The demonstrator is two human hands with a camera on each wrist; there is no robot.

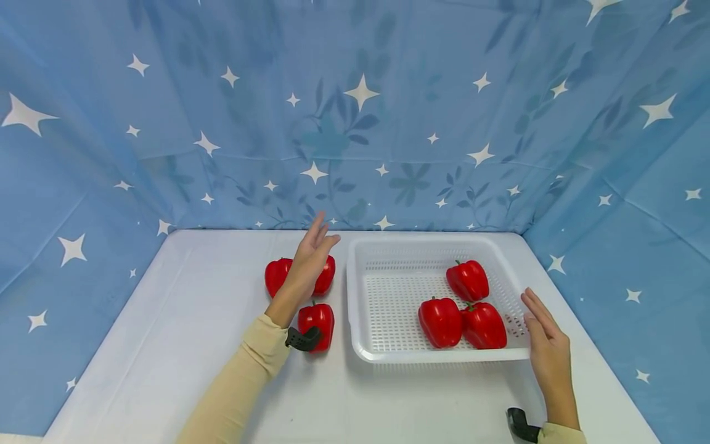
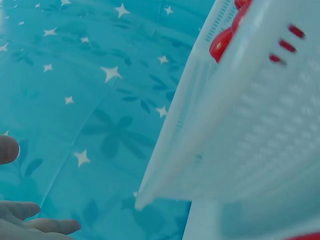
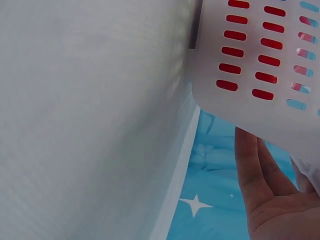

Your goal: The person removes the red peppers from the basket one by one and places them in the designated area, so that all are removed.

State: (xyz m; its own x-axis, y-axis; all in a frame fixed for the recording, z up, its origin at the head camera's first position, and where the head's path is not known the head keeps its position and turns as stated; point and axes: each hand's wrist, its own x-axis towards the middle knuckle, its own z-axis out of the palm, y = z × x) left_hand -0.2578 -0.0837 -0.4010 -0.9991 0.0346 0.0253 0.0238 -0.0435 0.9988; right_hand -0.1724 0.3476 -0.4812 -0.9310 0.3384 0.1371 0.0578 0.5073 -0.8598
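My left hand (image 1: 307, 265), fingers extended, hovers over two red bell peppers on the table's left half, partly hiding the left pepper (image 1: 277, 275) and the right pepper (image 1: 325, 275). Another bell pepper (image 1: 317, 325) sits nearer, beside the wrist strap. In the left wrist view, the thumb and fingers (image 2: 50, 225) are spread with nothing between them. A white perforated plastic basket (image 1: 438, 356) holds three red bell peppers: one at the back (image 1: 468, 280), two nearer the front (image 1: 440, 322) (image 1: 484, 325). My right hand (image 1: 551, 351) rests at the basket's right side, fingers fairly straight along its rim.
The white tabletop (image 1: 183, 320) extends left and in front of the basket. Blue curtains (image 1: 360, 135) with white stars and leaf patterns enclose the back and both sides. Dark wrist straps (image 1: 303, 338) sit at both sleeves.
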